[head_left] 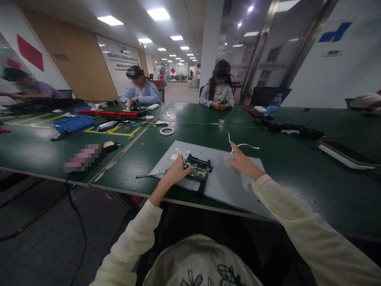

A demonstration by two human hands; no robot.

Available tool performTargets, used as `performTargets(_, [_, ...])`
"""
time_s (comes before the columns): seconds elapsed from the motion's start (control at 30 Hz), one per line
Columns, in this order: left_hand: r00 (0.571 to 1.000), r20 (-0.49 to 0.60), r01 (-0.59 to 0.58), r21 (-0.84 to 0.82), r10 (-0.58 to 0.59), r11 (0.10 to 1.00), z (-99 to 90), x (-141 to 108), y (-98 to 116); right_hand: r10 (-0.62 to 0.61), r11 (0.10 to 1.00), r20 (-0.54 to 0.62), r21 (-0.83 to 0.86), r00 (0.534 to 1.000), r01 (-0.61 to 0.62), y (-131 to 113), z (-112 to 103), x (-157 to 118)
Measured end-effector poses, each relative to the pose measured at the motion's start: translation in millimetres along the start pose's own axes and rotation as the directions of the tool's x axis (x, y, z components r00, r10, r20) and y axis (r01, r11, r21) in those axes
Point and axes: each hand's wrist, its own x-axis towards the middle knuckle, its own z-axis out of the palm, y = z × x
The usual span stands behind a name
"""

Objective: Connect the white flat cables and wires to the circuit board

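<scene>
A flat grey panel [226, 180] lies on the green table near its front edge. On its left half sits a green circuit board [200, 171] in a black bracket [202, 186]. My left hand [176, 171] touches the left end of the board, thumb and forefinger apart; a thin cable [149, 175] runs out to the left beneath it. Over the panel's right part is my right hand [242, 162], its thumb and forefinger spread. A thin white strip [250, 147] lies at the fingertips of that hand; whether they touch it is unclear.
A white tape roll [167, 131] lies behind the panel. To the left are a blue tray [73, 124] and a black cable. A tablet-like device [347, 155] lies at the right. Two people sit across the table [184, 115], another at the far left.
</scene>
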Motion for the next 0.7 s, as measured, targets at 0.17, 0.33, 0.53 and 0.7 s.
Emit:
performTargets(0.17, [0.996,-0.089,0.015,0.025,-0.012,1.0,13.9,-7,0,-0.014,0.99,0.009,-0.138,1.0,0.015,-10,5,-38])
performTargets(0.33, [0.985,-0.167,0.052,0.069,-0.039,0.996,22.3,-18,5,-0.167,0.982,0.045,-0.085,0.985,0.17,-15,3,-34])
performTargets(0.53, [0.978,-0.207,0.071,0.162,-0.037,0.984,26.9,-19,5,-0.22,0.975,0.11,-0.003,0.969,0.221,-6,7,-16])
performTargets(0.7, [0.971,-0.236,0.084,0.203,-0.034,0.976,28.5,-19,5,-0.185,0.983,0.133,0.021,0.974,0.184,-7,7,-7])
